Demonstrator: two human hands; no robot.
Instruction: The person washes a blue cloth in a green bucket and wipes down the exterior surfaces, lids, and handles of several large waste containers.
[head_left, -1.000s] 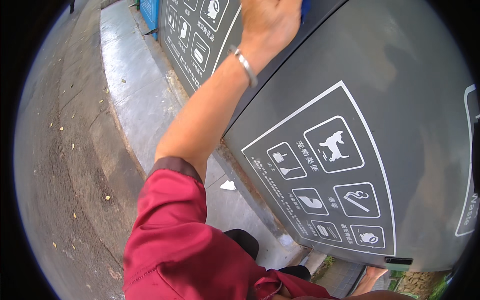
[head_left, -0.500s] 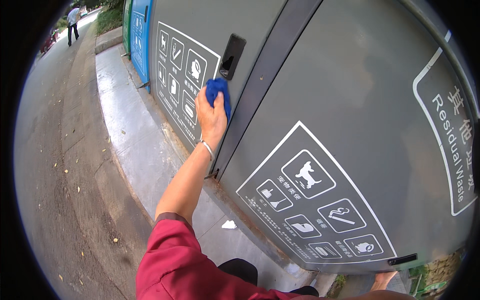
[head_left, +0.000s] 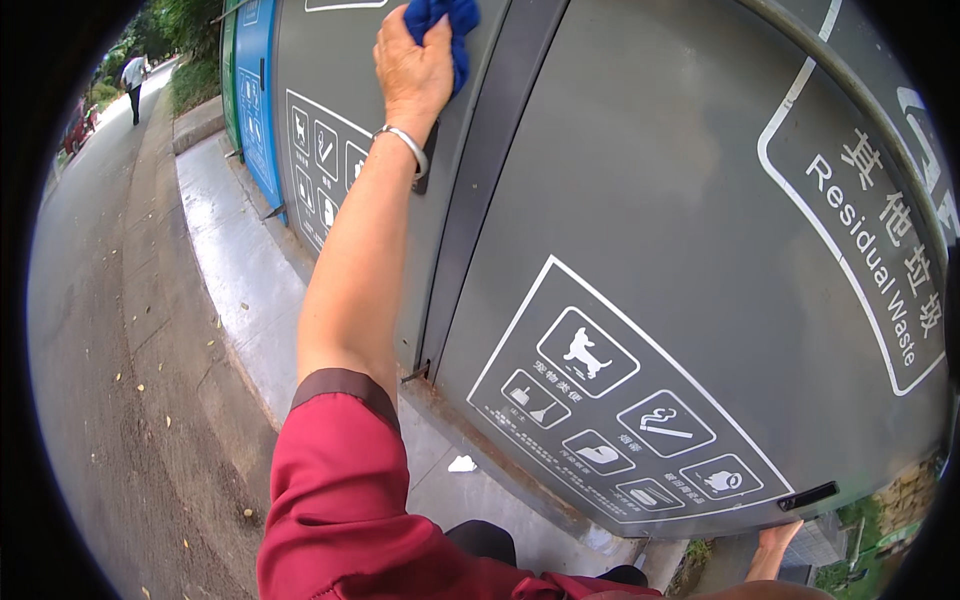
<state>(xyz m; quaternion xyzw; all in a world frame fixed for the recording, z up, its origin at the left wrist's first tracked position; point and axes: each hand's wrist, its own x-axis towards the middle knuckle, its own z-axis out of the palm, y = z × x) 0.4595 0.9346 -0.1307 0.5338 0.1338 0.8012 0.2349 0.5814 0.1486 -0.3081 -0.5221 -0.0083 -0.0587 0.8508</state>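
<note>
My left hand (head_left: 412, 72), with a silver bracelet at the wrist, grips a bunched blue cloth (head_left: 458, 30). It presses the cloth against the upper part of a grey waste bin door (head_left: 350, 60), above the dark recessed handle, which my wrist mostly covers. White pictograms are printed lower on this door. At the lower right, my right hand (head_left: 776, 540) is at the edge of a second grey door (head_left: 620, 180), close to its black handle slot (head_left: 808, 495). The fingers of that hand are mostly hidden by the door's edge.
Blue (head_left: 257, 100) and green (head_left: 229, 90) bins stand farther along the row. A pale concrete ledge (head_left: 225, 240) runs under the bins, with a white scrap (head_left: 462, 464) on it. Beside it lies a road (head_left: 110, 300) with scattered leaves, where a person (head_left: 134, 80) is walking.
My left hand and the blue cloth have moved up the door, from below the handle to above it. The view has shifted slightly. My right hand stays near the door's lower edge.
</note>
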